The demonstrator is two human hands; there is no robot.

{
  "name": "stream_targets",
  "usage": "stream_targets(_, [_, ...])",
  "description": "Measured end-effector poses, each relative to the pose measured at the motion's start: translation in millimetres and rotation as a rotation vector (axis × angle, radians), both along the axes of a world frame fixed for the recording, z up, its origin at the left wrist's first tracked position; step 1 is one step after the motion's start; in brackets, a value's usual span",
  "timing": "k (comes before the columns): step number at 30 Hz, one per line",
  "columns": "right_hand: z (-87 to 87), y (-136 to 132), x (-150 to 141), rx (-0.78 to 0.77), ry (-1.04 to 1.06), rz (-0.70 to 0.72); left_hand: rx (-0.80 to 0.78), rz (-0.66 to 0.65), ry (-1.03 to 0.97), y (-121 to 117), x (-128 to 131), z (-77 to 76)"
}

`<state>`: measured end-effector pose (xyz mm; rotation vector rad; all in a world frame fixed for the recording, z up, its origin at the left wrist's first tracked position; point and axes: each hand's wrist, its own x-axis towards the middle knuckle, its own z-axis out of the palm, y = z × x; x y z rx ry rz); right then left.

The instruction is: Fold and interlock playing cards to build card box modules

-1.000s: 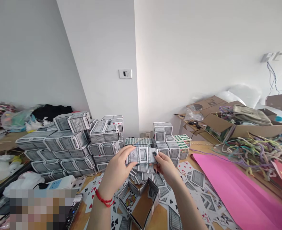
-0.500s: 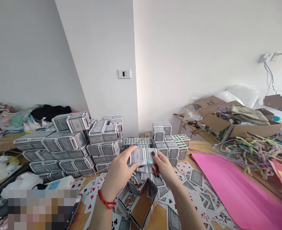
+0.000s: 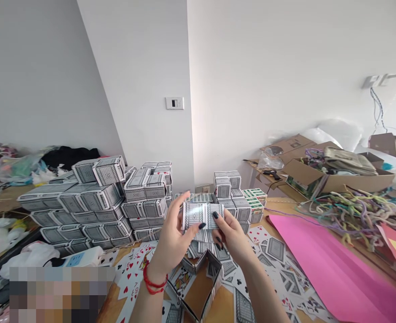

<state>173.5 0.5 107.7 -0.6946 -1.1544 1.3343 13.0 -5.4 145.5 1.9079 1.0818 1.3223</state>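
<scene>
Between both hands I hold playing cards (image 3: 195,215), grey patterned backs toward me, joined side by side. My left hand (image 3: 174,237), with a red string bracelet at the wrist, grips their left end, its thumb across the front. My right hand (image 3: 230,231) pinches the right end, thumb on the face side toward me and fingers behind. Just below stands a frame of folded cards (image 3: 214,287), open at the top, on the wooden table. Loose playing cards (image 3: 277,249) lie scattered around it. How the held cards are fastened is hidden.
Stacked card blocks (image 3: 90,197) rise at the left, with another stack (image 3: 228,184) behind my right hand. A pink sheet (image 3: 329,264) covers the right side. Beyond lie a yarn heap (image 3: 346,215) and an open cardboard box (image 3: 346,184). A blurred patch hides the lower left.
The held cards have tipped and risen slightly, now catching light. My left hand has turned, its index finger raised and its thumb moved onto the cards' front. My right hand keeps its pinch.
</scene>
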Motion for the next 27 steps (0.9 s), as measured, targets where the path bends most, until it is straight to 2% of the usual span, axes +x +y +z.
stream_targets(4, [5.9,-5.5,-3.1,0.055,-0.056,-0.020,-0.178,0.031,-0.266,0.9,12.0,-0.2])
stream_targets(8, [12.5,-10.2,-3.6,0.073,-0.097,-0.056,-0.355,-0.013,-0.272,2.6,14.8,-2.0])
stream_targets(11, [14.2,-11.1,-3.6,0.074,-0.083,-0.080,-0.366,-0.030,-0.277,2.1,15.1,-3.5])
stream_targets(18, [11.0,-9.5,-3.0,0.093,-0.046,-0.123,-0.337,0.022,-0.241,-1.5,13.9,-0.4])
stream_targets(23, [13.0,-11.0,-0.4,0.098,-0.052,-0.095,-0.374,0.009,-0.229,-2.5,10.5,3.7])
stream_targets(27, [15.2,-11.8,0.2,0.083,-0.062,-0.066,-0.343,0.032,-0.248,-2.9,11.8,2.0])
